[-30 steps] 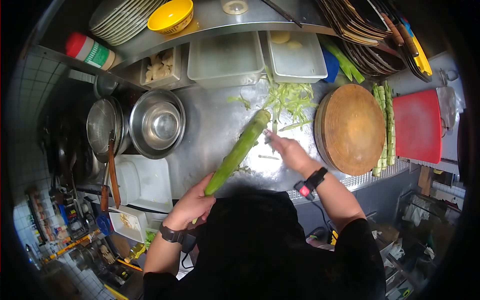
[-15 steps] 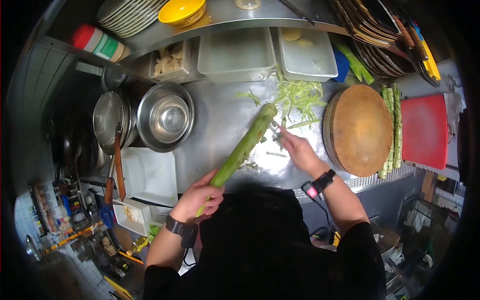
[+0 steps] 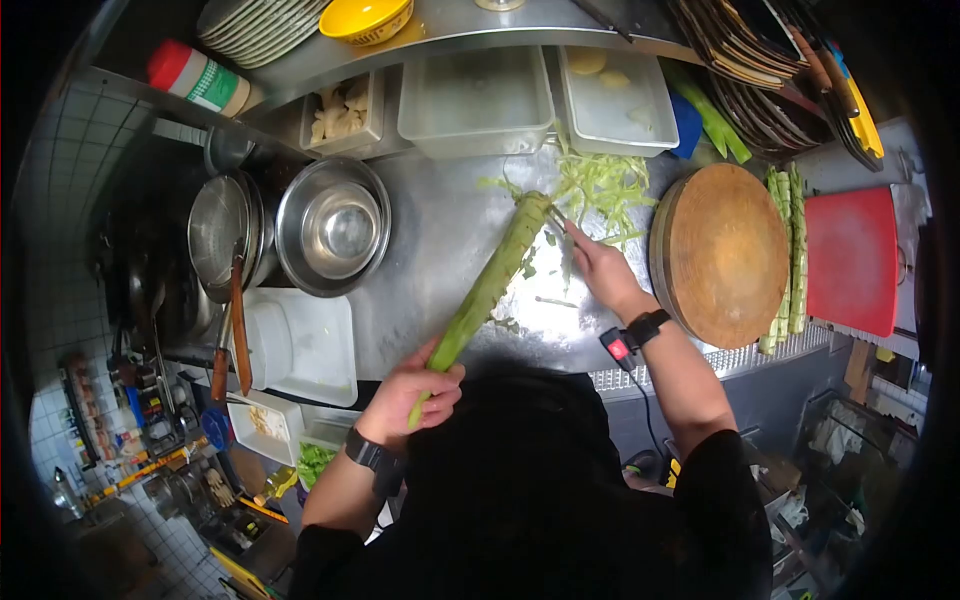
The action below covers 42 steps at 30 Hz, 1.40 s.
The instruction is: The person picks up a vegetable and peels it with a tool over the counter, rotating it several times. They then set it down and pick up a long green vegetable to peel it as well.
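My left hand [image 3: 415, 392] is wrapped round the thin lower end of a long green celtuce stem [image 3: 488, 285]. The stem slants up and away over the steel counter, its thick end at the far side. In my right hand [image 3: 605, 275] is a peeler [image 3: 559, 215], only partly visible, its head at the right side of the stem's thick end. Pale green peelings [image 3: 605, 190] lie in a heap just beyond it. Smaller scraps are scattered under the stem.
To the right stand a round wooden chopping block [image 3: 728, 258], green stalks [image 3: 797, 250] and a red cutting board [image 3: 850, 260]. Plastic tubs [image 3: 475, 140] line the back below a shelf. Steel bowls [image 3: 375, 245], strainers [image 3: 218, 230] and a white tub [image 3: 340, 370] are on the left.
The peeler and my right hand have moved away from me toward the stem's thick end. My left hand has shifted slightly right with the stem.
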{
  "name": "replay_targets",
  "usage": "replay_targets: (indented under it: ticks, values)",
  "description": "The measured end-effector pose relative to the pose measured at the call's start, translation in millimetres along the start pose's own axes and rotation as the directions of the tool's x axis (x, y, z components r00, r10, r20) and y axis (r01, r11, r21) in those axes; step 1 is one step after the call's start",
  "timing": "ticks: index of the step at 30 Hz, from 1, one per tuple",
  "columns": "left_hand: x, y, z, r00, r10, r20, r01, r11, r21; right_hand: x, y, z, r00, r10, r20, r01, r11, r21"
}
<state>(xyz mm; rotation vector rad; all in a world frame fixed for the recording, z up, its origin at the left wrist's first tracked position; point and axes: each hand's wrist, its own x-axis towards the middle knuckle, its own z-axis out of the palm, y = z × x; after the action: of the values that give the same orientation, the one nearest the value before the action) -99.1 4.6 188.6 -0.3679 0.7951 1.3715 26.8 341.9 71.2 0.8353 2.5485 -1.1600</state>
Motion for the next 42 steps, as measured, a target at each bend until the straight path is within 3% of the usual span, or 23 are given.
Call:
replay_targets:
  ticks: [3,4,5,7,10,11,12,13,14,16,17,18,20,22,23,24,26,28,30,32,36,39,42]
  values:
    - [3.8,6.4,1.6,1.0,0.017,0.025,-0.018,1.0,0.024,-35.8,-18.2,27.2,0.906,-0.408,-0.111,0.419,0.831,0.365]
    - [4.8,6.5,1.0,0.999,0.017,0.037,-0.017,1.0,0.023,-50.9,-37.4,35.5,0.812,-0.552,-0.186,0.583,0.757,0.296]
    - [5.5,6.7,0.8,0.999,0.017,0.037,-0.018,1.0,0.022,-67.3,-47.4,36.7,0.842,-0.537,0.058,0.517,0.832,0.201]
    - [5.9,5.5,1.1,0.999,0.027,-0.022,-0.025,0.997,0.069,-91.0,-82.6,34.4,0.715,-0.699,0.02,0.672,0.695,0.255]
    - [3.4,5.9,12.1,0.997,0.041,-0.064,-0.027,0.979,0.203,-97.3,-88.7,30.4,0.702,-0.684,0.198,0.645,0.728,0.232]
    - [3.7,8.0,14.2,0.997,0.04,-0.062,-0.027,0.979,0.204,-88.2,-78.8,28.0,0.699,-0.708,0.101,0.672,0.699,0.243]
    - [4.2,9.3,16.0,0.997,0.031,-0.077,-0.014,0.977,0.213,-63.7,-43.5,40.7,0.728,-0.681,0.072,0.679,0.732,0.061]
    - [3.6,7.8,17.8,0.995,0.019,-0.093,0.002,0.976,0.219,-41.8,-28.5,35.0,0.771,-0.595,-0.226,0.636,0.719,0.279]
    - [1.8,4.4,19.9,0.996,0.02,-0.09,0.001,0.976,0.217,-41.8,-22.3,24.3,0.771,-0.595,-0.224,0.636,0.72,0.277]
    - [1.8,5.3,23.8,0.989,0.045,-0.142,-0.003,0.958,0.287,-36.8,-21.5,1.5,0.991,-0.106,0.084,0.069,0.929,0.364]
    - [1.9,5.0,23.1,0.988,0.048,-0.144,-0.005,0.959,0.282,-43.5,-31.4,12.6,0.92,-0.379,-0.096,0.389,0.866,0.315]
    - [2.6,4.3,22.1,0.993,0.034,-0.11,-0.001,0.957,0.289,-60.3,-43.5,29.6,0.75,-0.611,-0.252,0.659,0.721,0.213]
    - [6.6,7.8,25.0,0.998,0.022,-0.061,-0.002,0.951,0.309,-94.5,-80.8,17.3,0.73,-0.649,0.214,0.627,0.761,0.165]
    - [3.8,8.1,31.3,0.988,0.062,-0.143,-0.009,0.94,0.341,-78.3,-54.7,38.8,0.63,-0.771,0.089,0.753,0.635,0.171]
    - [2.4,8.2,28.5,0.988,0.055,-0.142,-0.003,0.939,0.344,-57.3,-20.9,57.1,0.859,-0.512,-0.015,0.469,0.775,0.422]
    - [1.1,9.3,23.7,0.99,0.043,-0.131,0.006,0.934,0.357,-35.7,10.1,61.6,0.984,-0.177,-0.022,0.148,0.739,0.657]
    - [1.2,12.7,23.2,0.994,0.03,-0.102,0.011,0.924,0.383,-16.3,18.3,14.4,0.972,0.204,0.115,-0.234,0.828,0.51]
    - [-4.5,8.6,31.4,0.984,0.048,-0.174,0.018,0.932,0.363,-30.5,19.2,34.9,0.927,-0.315,-0.203,0.361,0.895,0.261]
    - [-7.2,5.9,22.5,0.984,0.031,-0.173,0.024,0.951,0.308,-48.1,-14.5,30.6,0.918,-0.373,-0.136,0.397,0.873,0.282]
    - [-2.5,1.9,4.8,1.0,-0.019,0.005,0.019,1.0,0.019,-47.7,-16.3,42.4,0.935,-0.339,-0.103,0.354,0.887,0.296]
    - [12.2,-9.3,-10.4,0.998,-0.055,-0.008,0.055,0.998,-0.006,-38.2,-11.2,57.3,0.871,-0.432,-0.233,0.486,0.825,0.289]
    - [31.5,-6.3,-7.1,0.977,-0.026,-0.212,0.095,0.943,0.319,-38.3,-7.4,56.9,0.911,-0.38,-0.161,0.412,0.864,0.29]
    - [28.9,1.0,13.7,0.983,0.006,-0.181,0.079,0.885,0.459,-41.4,-12.4,43.4,0.945,-0.32,-0.064,0.324,0.896,0.304]
